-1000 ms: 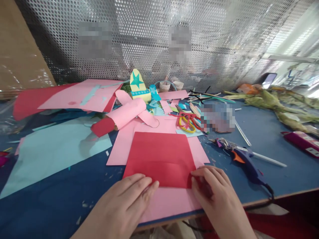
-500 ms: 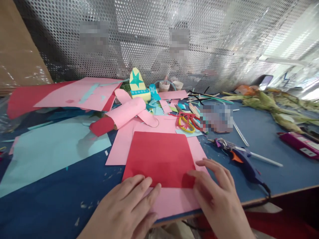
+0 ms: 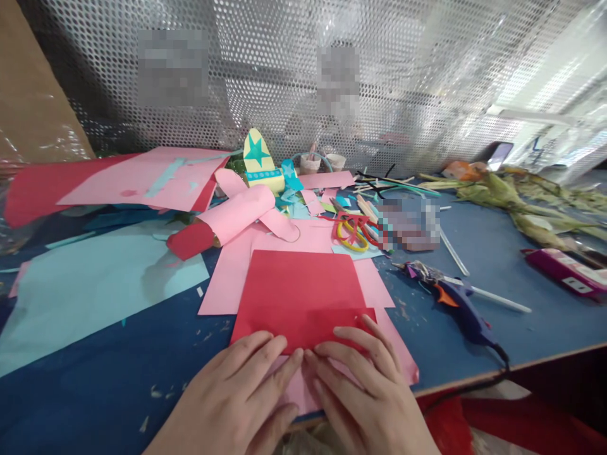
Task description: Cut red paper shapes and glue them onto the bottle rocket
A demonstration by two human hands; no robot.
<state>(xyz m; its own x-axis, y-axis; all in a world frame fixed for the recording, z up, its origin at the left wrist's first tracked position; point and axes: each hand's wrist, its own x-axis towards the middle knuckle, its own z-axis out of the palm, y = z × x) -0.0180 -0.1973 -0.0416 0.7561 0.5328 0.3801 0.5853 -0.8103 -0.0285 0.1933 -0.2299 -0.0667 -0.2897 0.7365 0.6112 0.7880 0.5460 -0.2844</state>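
Note:
A sheet of red paper (image 3: 296,284) lies on pink paper (image 3: 220,294) at the table's front. Along its lower right a red strip (image 3: 367,314) juts slightly past the side; whether it is a folded-up edge or a separate piece I cannot tell. My left hand (image 3: 237,385) rests with its fingers stretched over the paper's lower left edge. My right hand (image 3: 365,385) has its fingers bent over the strip, holding it at the lower edge. The index fingertips of both hands nearly meet at the middle. The right thumb is mostly hidden.
To the right lie a glue gun (image 3: 467,309) with a glue stick in it and a purple box (image 3: 566,272). Scissors (image 3: 353,234), a rolled pink paper piece (image 3: 237,212) and a yellow piece with a star (image 3: 258,164) sit behind. Light-blue paper (image 3: 102,284) is on the left.
My right hand has moved left from the paper's right side to beside my left hand. A red strip now shows under its fingers. The left hand stays nearly in place.

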